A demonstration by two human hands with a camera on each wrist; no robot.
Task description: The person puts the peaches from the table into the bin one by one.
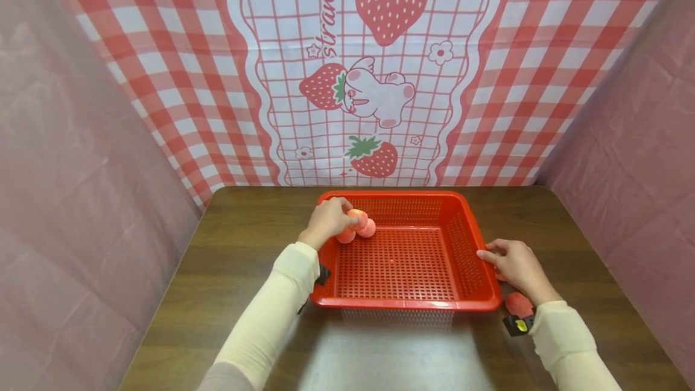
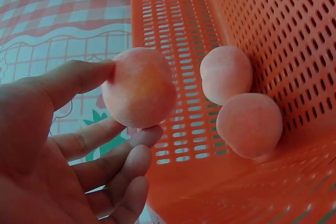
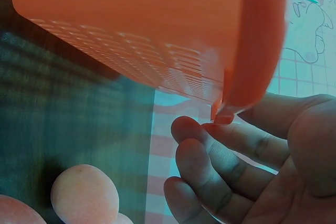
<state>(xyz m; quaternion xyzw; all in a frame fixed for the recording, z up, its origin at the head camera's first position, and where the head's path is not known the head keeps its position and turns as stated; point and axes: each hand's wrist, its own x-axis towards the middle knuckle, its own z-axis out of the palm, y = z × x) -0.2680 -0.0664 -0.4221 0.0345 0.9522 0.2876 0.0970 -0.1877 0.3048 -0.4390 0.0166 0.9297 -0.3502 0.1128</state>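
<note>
Stretching lengthwise left-to-right: red basket (image 1: 407,305)

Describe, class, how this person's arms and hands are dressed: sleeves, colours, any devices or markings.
Both the left hand and right hand are ungloved. The left sleeve and right sleeve are pale cream, with broad cuffs; the left turns greyish higher up. A black device shows at the left wrist; another black device, with a yellow mark, at the right.
</note>
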